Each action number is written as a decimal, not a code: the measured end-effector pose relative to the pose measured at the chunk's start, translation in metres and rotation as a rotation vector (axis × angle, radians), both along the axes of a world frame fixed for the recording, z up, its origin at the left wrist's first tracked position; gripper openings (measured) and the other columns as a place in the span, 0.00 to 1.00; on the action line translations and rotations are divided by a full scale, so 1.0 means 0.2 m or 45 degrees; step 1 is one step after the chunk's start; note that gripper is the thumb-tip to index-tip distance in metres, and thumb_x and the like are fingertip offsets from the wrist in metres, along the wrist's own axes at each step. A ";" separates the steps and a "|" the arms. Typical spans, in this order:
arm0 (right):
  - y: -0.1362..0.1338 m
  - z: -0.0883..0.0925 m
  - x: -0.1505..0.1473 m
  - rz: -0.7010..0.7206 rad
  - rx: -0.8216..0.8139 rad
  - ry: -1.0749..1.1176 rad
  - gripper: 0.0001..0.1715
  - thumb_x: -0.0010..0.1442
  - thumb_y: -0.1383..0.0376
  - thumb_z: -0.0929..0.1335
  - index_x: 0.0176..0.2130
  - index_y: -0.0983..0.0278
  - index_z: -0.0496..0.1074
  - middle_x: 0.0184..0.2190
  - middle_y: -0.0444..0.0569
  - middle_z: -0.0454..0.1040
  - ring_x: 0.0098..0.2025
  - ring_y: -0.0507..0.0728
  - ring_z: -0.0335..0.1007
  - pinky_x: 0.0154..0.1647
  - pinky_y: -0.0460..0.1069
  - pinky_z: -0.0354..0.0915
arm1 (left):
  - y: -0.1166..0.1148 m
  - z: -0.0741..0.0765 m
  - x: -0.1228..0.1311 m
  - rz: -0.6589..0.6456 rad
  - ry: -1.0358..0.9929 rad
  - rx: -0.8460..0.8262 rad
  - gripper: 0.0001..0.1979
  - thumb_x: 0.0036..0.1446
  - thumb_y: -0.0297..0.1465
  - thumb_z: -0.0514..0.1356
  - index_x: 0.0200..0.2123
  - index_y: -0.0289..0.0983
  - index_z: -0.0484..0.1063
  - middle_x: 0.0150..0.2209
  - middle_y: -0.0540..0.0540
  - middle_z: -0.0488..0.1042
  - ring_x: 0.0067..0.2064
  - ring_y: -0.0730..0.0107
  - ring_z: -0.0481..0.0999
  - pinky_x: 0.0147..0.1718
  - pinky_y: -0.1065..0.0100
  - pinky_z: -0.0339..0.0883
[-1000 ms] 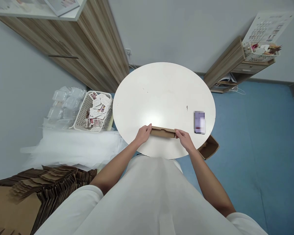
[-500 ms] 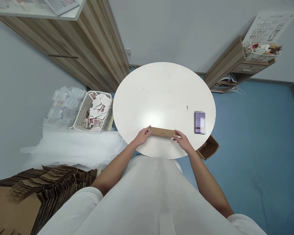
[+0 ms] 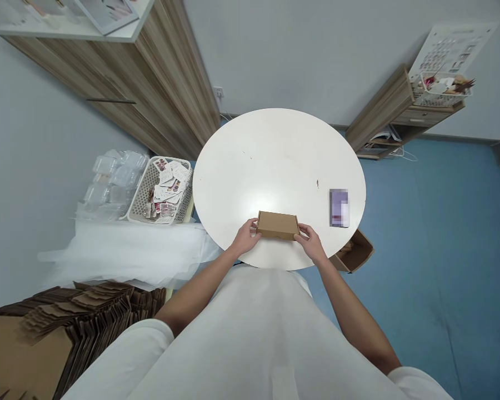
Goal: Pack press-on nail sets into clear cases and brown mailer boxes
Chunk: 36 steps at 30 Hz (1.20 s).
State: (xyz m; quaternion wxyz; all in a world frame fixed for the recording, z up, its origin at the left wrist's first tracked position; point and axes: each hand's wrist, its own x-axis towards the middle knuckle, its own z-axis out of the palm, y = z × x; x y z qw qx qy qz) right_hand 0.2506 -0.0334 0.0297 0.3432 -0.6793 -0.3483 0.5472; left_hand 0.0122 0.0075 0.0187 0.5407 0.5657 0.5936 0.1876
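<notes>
A closed, flat brown cardboard box (image 3: pixel 278 223) is at the near part of the round white table (image 3: pixel 275 150), its top and front side facing me. My left hand (image 3: pixel 246 235) grips the box's left end, fingers at the side and thumb at the front corner. At the opposite end, my right hand (image 3: pixel 310 241) holds the right side the same way. Whether the box's underside touches the table I cannot tell. To the right of it lies a purple, pixelated item (image 3: pixel 339 208).
Left of the table stands a white basket (image 3: pixel 138 203) of printed cards and small packs, beside clear plastic cases (image 3: pixel 123 176). White sheets (image 3: pixel 129 247) and stacked folded cardboard (image 3: pixel 104 328) lie nearer. An open carton (image 3: pixel 357 254) sits below the table's right edge.
The box has tipped so that its broad top now shows, where before mainly a narrow side was visible. Both hands have stayed on its ends.
</notes>
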 end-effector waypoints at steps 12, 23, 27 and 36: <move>-0.07 -0.15 0.00 0.004 -0.024 -0.225 0.30 0.44 0.61 0.68 0.48 0.61 0.61 0.47 0.52 0.68 0.45 0.57 0.66 0.44 0.54 0.64 | -0.13 -0.10 0.14 0.089 0.228 -0.087 0.28 0.43 0.41 0.63 0.45 0.37 0.60 0.42 0.43 0.70 0.42 0.64 0.70 0.38 0.66 0.64; -0.06 -0.22 0.04 0.233 0.019 -0.458 0.39 0.42 0.59 0.68 0.53 0.62 0.55 0.42 0.49 0.64 0.34 0.53 0.63 0.38 0.51 0.63 | -0.12 -0.12 0.22 0.126 0.385 -0.125 0.33 0.39 0.44 0.64 0.45 0.37 0.55 0.44 0.42 0.67 0.44 0.62 0.69 0.35 0.67 0.62; -0.06 -0.19 0.06 0.323 -0.038 -0.453 0.40 0.45 0.55 0.67 0.55 0.61 0.54 0.42 0.49 0.64 0.32 0.53 0.64 0.38 0.52 0.63 | -0.14 -0.11 0.23 0.151 0.382 -0.102 0.34 0.40 0.44 0.64 0.48 0.36 0.55 0.46 0.40 0.65 0.47 0.61 0.67 0.39 0.66 0.62; -0.06 -0.15 0.14 0.334 -0.109 -0.195 0.41 0.46 0.54 0.67 0.56 0.58 0.53 0.51 0.52 0.61 0.46 0.58 0.63 0.45 0.52 0.63 | -0.17 -0.11 0.23 0.374 0.247 -0.124 0.31 0.49 0.47 0.56 0.52 0.36 0.57 0.52 0.38 0.60 0.48 0.62 0.65 0.44 0.64 0.61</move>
